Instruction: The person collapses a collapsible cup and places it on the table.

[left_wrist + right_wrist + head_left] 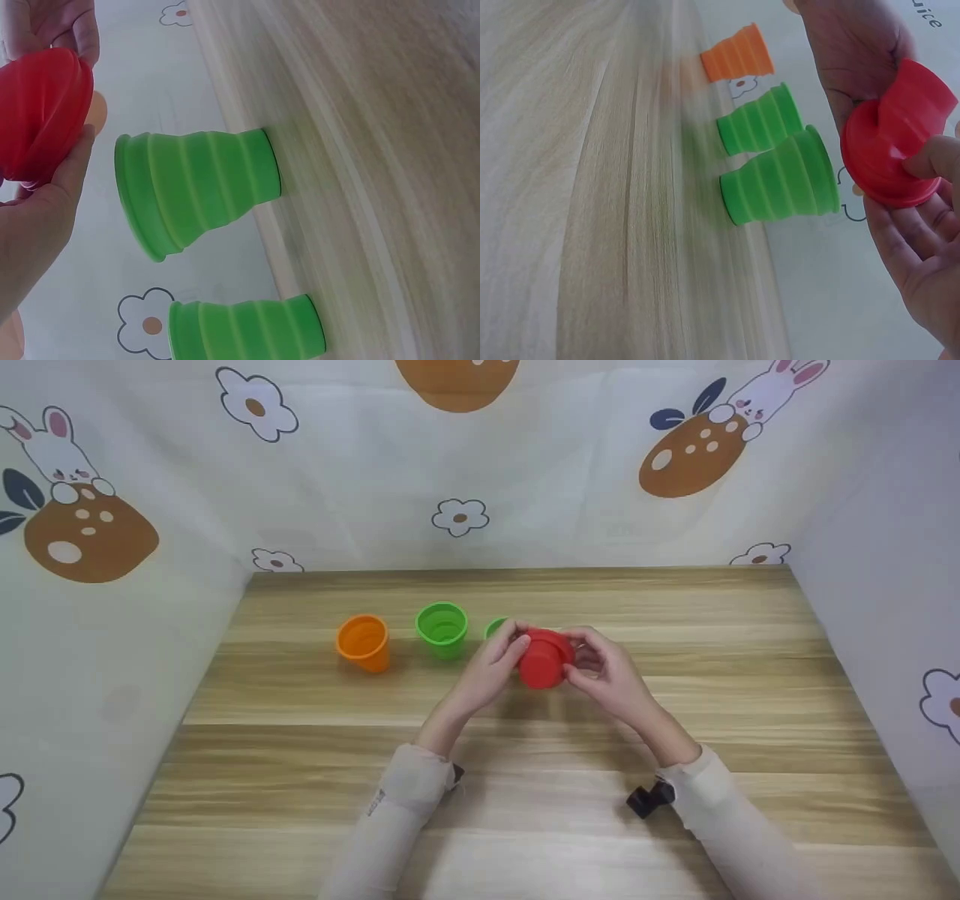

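- Nearest the camera: left sleeve (382, 825) and right sleeve (742, 825), both slanting inward from the near edge of the table (300, 772). Black device (651, 797) at the right cuff.
- Farthest left, toward the far left corner: orange cup (363, 641), upright, mouth up.
- Next rightward, slightly nearer the far edge: green cup (442, 630), upright, apart from the orange.
- Right of that: second green cup (195, 191), mostly hidden by a hand from above; upright in both wrist views.
- About midway between the side edges, in the far half, raised off the table: red cup (541, 666), tilted, base toward the head camera, wall partly folded.
- Left hand (491, 664) clamped on its left side; right hand (611, 679) clamped on its right, thumb pressed into the fold.
- Possible trouble, judging by the crumpled wall: lopsided buckling from uneven thumb pressure, or a sudden spring out of the fingers, then a drop.
- Also possible: second green cup knocked over by a leftward swing, being just beside the left hand.
- Beyond the far edge and along both side edges: patterned backdrop (360, 472), likely limiting reach outward.
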A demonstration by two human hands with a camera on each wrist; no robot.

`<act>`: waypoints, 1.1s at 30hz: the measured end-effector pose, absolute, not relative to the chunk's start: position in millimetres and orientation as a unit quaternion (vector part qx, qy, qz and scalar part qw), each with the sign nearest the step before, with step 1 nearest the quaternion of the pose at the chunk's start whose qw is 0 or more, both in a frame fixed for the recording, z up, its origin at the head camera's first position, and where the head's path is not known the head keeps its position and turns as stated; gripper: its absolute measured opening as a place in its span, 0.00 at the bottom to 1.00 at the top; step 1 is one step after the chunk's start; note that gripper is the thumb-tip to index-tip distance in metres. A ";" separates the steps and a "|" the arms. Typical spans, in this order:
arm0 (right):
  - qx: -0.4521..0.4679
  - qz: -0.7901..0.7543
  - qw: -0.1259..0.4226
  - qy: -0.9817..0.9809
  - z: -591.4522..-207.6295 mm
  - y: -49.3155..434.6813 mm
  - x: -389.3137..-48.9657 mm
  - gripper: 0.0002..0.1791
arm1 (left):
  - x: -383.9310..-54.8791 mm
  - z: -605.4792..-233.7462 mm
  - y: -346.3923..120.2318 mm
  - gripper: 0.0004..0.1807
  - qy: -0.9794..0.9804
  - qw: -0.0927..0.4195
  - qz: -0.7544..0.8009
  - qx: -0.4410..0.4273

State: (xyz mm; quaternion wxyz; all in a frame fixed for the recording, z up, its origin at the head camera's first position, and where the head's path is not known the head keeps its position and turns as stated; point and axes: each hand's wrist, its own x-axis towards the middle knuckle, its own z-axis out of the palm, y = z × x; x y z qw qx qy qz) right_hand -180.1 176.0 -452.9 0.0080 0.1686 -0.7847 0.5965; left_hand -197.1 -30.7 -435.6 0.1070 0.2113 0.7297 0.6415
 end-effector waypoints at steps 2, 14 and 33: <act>0.165 0.590 0.016 -0.790 -452.7 175.8 -180.1 0.23 | -196.2 -435.7 -30.6 0.14 0.728 0.111 0.643 0.209; 0.194 0.548 0.042 -0.812 -452.2 177.1 -178.5 0.23 | -194.2 -435.9 -28.9 0.15 0.742 0.116 0.620 0.227; 0.130 0.676 -0.021 -0.725 -457.1 183.1 -180.2 0.22 | -195.2 -437.2 -29.9 0.22 0.694 0.117 0.674 0.226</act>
